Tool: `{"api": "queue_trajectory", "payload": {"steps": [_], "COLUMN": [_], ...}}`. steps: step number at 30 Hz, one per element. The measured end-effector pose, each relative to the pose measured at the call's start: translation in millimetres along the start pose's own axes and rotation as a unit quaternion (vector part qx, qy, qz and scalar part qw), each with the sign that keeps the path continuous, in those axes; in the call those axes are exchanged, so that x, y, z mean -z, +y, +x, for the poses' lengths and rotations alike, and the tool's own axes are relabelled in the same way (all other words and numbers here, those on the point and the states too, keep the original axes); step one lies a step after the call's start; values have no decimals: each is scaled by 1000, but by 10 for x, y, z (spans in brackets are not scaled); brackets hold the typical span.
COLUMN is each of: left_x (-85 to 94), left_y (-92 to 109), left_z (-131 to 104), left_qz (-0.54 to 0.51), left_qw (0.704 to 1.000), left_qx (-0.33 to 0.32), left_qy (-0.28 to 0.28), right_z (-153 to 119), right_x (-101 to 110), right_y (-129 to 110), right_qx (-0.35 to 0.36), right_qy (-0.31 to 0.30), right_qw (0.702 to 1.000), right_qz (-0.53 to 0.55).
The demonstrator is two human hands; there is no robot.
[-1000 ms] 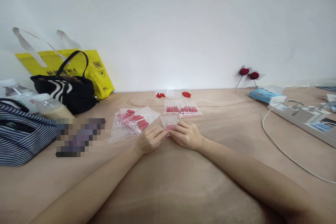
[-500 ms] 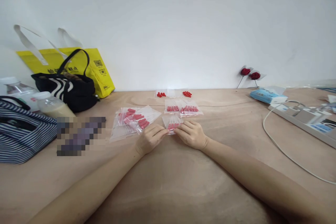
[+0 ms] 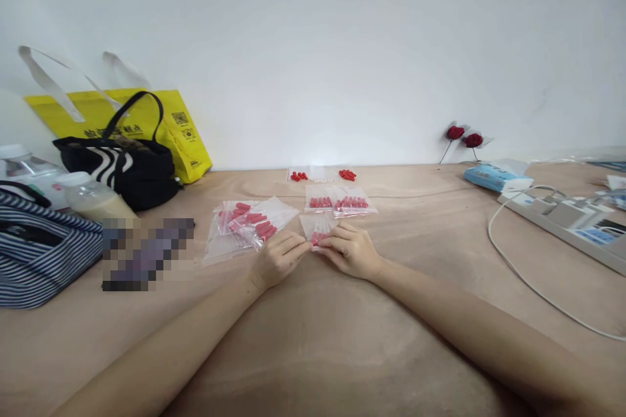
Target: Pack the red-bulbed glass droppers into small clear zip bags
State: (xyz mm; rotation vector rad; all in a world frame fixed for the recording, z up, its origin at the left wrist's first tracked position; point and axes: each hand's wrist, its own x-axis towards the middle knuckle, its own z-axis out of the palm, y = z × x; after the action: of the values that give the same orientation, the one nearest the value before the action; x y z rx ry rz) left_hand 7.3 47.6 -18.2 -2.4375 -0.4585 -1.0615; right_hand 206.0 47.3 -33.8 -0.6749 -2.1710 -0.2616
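A small clear zip bag (image 3: 310, 224) with several red capsule-shaped pieces lies in front of me on the wooden table. My left hand (image 3: 281, 259) pinches the near left corner of its edge. My right hand (image 3: 353, 251) grips the same near edge with thumb and fingers, close to the left fingertips, and hides part of the bag. Left of the hands is an overlapping pile of clear bags (image 3: 248, 224) with red pieces inside. Just beyond the held bag lie two filled bags, a left one (image 3: 320, 201) and a right one (image 3: 353, 203).
At the back are more red pieces (image 3: 347, 174) on clear bags. On the left stand a striped bag (image 3: 44, 260), a bottle (image 3: 98, 199), a black bag (image 3: 141, 172) and a yellow bag (image 3: 188, 124). A tissue pack (image 3: 493, 177), a power strip (image 3: 581, 234) and a white cable (image 3: 508, 260) lie right.
My right hand has slid left along the near edge of the bag, toward my left fingertips, and covers more of the red pieces. My left hand stays at its corner.
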Motion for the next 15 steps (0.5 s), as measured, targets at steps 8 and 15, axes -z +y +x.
{"api": "queue_trajectory", "payload": {"steps": [8, 15], "left_x": [-11, 13], "left_y": [-4, -13], "left_z": [-3, 25], "left_qz": [-9, -4], "left_qw": [1000, 998], "left_qx": [16, -65], "left_qy": [-9, -23], "right_z": [7, 29], "right_x": [-4, 15], "right_y": [-15, -11], "right_qx": [41, 156], "right_qy": [10, 32], "right_qw": [997, 976], "right_qz": [-59, -148]}}
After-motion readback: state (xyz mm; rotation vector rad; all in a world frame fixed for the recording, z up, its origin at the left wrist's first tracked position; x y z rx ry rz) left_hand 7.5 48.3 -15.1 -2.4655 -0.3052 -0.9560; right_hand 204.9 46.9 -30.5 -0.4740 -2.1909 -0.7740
